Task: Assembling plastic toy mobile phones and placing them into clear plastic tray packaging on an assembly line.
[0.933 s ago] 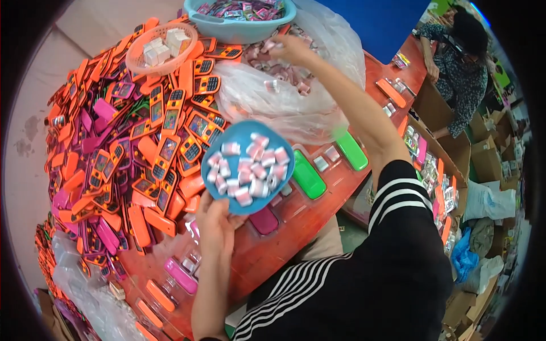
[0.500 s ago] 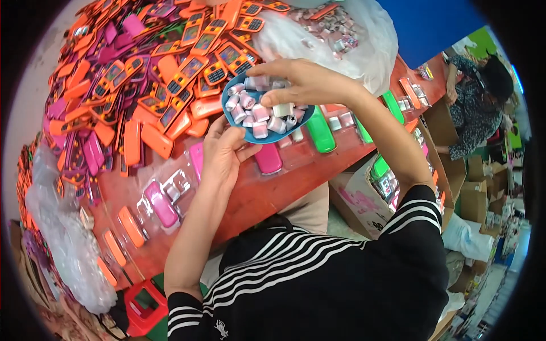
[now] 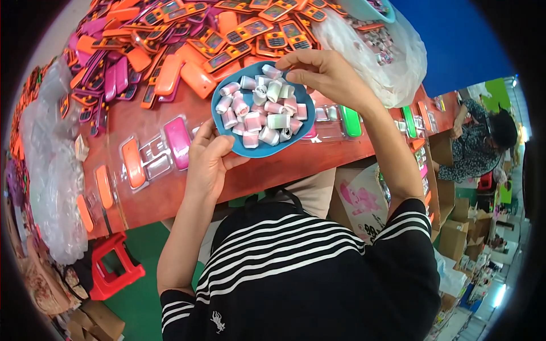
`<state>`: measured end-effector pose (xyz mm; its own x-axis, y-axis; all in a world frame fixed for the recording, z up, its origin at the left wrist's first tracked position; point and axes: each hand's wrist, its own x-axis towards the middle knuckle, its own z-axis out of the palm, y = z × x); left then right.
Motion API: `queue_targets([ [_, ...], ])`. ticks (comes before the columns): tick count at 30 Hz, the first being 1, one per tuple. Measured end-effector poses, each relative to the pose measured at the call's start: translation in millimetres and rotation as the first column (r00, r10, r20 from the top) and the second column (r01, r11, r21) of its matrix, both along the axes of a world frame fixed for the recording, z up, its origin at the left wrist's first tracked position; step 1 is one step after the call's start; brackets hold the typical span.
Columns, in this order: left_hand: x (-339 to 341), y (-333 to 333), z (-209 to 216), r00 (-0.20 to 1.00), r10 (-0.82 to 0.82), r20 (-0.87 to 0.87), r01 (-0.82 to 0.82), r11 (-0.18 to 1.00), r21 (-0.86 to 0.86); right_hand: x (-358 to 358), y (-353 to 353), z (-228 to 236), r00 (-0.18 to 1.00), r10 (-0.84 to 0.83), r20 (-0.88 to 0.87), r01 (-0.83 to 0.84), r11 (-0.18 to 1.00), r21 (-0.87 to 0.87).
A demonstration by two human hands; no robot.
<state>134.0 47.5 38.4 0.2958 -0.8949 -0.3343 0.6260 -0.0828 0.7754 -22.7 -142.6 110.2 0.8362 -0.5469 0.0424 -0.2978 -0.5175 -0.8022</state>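
Observation:
My left hand (image 3: 209, 159) grips the near left rim of a blue plastic bowl (image 3: 263, 151), thumb at the rim and fingers partly hidden behind it. Inside lie several small pink-and-white rolled pieces (image 3: 252, 121), some greenish. At the bowl's far right rim is my right hand (image 3: 327, 77), its index finger and thumb bent and apart, with nothing visible between them. Beneath and beside the bowl, clear plastic blister trays stand in a row on the red table (image 3: 170, 203), holding toy phone cases: orange (image 3: 133, 163), magenta (image 3: 178, 142) and green (image 3: 351, 121).
A heap of orange and purple toy phones (image 3: 244, 31) covers the table's far side. Clear plastic bags (image 3: 54, 170) lie at left; another bag (image 3: 406, 68) holds small pieces. A red stool (image 3: 116, 267) and a cardboard box (image 3: 364, 199) stand below. Another person (image 3: 478, 136) sits at right.
My right hand has drawn back from among the rolled pieces to the bowl's far right rim. The bowl, still in my left hand, now shows more of its contents. The view has shifted.

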Motion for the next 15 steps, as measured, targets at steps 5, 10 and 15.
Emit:
queue_targets([
  [5, 12, 39, 0, 0.994, 0.105, -0.004, -0.105, 0.994, -0.007, 27, 41, 6, 0.998, 0.058, -0.018, -0.060, 0.982, -0.180],
  [10, 20, 78, 1, 0.982, 0.188, 0.022, -0.188, 0.982, -0.006, 53, 76, 0, 0.970, 0.241, -0.018, -0.230, 0.899, -0.373],
  [15, 25, 130, -12, 0.950, 0.312, 0.033, -0.313, 0.948, 0.055, 81, 98, -15, 0.943, 0.251, 0.219, -0.311, 0.900, 0.305],
])
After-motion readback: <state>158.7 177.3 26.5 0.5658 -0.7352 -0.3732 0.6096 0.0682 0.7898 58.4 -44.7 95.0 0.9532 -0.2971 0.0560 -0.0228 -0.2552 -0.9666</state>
